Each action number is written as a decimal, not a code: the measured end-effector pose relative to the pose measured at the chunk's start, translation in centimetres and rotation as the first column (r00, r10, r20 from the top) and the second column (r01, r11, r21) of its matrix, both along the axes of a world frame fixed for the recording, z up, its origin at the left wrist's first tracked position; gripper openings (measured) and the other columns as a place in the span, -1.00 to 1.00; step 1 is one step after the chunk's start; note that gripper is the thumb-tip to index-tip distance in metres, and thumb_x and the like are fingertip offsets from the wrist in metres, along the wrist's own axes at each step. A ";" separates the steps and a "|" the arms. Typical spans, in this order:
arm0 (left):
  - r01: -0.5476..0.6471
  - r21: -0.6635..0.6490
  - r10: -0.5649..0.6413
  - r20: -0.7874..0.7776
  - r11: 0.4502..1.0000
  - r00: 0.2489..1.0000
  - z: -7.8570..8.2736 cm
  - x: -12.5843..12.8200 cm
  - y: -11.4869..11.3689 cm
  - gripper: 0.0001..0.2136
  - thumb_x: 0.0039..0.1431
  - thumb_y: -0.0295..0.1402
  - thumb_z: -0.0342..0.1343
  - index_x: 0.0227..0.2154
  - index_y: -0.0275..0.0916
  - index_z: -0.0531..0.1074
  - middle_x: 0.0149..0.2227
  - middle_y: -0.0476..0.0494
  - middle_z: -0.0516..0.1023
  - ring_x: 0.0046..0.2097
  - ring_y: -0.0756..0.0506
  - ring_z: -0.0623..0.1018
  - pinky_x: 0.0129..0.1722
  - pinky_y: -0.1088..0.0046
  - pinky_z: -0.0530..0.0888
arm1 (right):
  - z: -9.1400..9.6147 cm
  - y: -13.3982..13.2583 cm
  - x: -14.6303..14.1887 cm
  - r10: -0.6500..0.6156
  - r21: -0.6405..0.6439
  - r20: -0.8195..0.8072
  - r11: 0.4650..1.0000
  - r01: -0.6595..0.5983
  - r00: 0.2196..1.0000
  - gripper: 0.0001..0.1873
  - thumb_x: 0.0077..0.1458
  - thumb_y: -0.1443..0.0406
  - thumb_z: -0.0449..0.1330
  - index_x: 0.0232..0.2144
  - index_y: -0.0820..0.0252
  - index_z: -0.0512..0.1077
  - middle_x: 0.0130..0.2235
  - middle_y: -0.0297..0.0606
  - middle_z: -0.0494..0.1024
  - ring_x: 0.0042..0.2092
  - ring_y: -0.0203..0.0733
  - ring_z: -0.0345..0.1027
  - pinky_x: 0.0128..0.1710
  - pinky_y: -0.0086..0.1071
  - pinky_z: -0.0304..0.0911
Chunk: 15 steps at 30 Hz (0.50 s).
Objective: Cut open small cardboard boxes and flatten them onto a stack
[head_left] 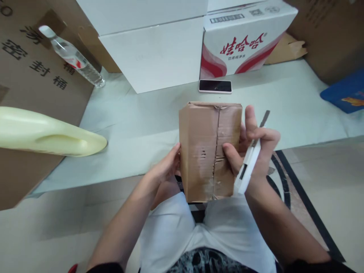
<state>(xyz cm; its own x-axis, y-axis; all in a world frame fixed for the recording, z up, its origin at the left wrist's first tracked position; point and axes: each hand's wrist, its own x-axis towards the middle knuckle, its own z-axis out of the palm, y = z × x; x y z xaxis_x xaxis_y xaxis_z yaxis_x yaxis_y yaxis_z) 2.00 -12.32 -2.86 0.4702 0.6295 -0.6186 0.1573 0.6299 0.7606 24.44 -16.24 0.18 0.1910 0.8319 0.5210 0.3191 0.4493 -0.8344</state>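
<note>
A small brown cardboard box (199, 151) is held up over my lap at the table's front edge. Its facing side has a taped seam running top to bottom, with a few small tears beside it. My left hand (169, 163) grips the box's left side, fingers hidden behind it. On the right, my right hand (256, 148) presses its thumb on the box near the seam. That same hand also holds a white utility knife (247, 167), its blade out and pointing up and away from the box.
On the pale-green-covered table (136, 129) lies a phone (215, 86) beyond the box. Behind it stand white cartons (162, 57), one with red print (239, 45). To the left are a water bottle (74, 57), a pale yellow bottle (48, 132) and a large carton (36, 94); a blue package (344, 91) is far right.
</note>
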 end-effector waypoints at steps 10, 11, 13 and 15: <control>0.117 0.789 0.312 -0.369 0.603 0.876 1.5 -1.1 0.5 -0.56 0.30 0.04 0.07 -0.04 -0.22 0.53 -0.02 -0.32 0.66 -0.02 -0.27 0.65 -0.04 0.09 0.62 | -1.2 3.2 1.9 0.266 -0.314 -0.037 0.912 -0.264 0.963 -0.62 0.16 0.19 0.31 -0.12 -0.01 0.18 0.36 -0.06 0.40 0.48 0.01 0.14 0.41 0.11 0.15; 0.110 0.883 0.371 -0.302 0.457 0.878 2.4 -0.7 0.4 -0.58 0.32 -0.02 0.07 0.05 -0.20 0.50 0.09 -0.32 0.61 0.11 -0.29 0.60 0.09 0.04 0.58 | -1.1 3.2 1.6 0.270 -0.313 -0.030 0.912 -0.266 0.962 -0.64 0.16 0.20 0.31 -0.12 -0.01 0.19 0.37 -0.05 0.39 0.48 0.03 0.14 0.41 0.13 0.15; 0.167 0.963 0.286 -0.225 0.212 0.931 4.0 0.2 0.2 -0.62 0.34 -0.12 0.08 0.12 -0.15 0.48 0.24 -0.27 0.52 0.30 -0.29 0.47 0.29 -0.01 0.44 | -0.9 3.0 1.1 0.276 -0.311 -0.006 0.913 -0.264 0.961 -0.65 0.16 0.22 0.31 -0.10 -0.01 0.22 0.36 -0.04 0.39 0.45 0.06 0.20 0.39 0.15 0.18; 0.253 0.965 0.126 -0.260 0.068 0.957 4.8 0.9 0.2 -0.67 0.33 -0.21 0.09 0.09 -0.11 0.53 0.29 -0.22 0.49 0.38 -0.32 0.37 0.40 -0.07 0.30 | -0.9 2.9 0.7 0.285 -0.306 0.014 0.914 -0.267 0.958 -0.65 0.17 0.22 0.31 -0.08 -0.01 0.24 0.35 -0.05 0.41 0.42 0.05 0.26 0.37 0.13 0.23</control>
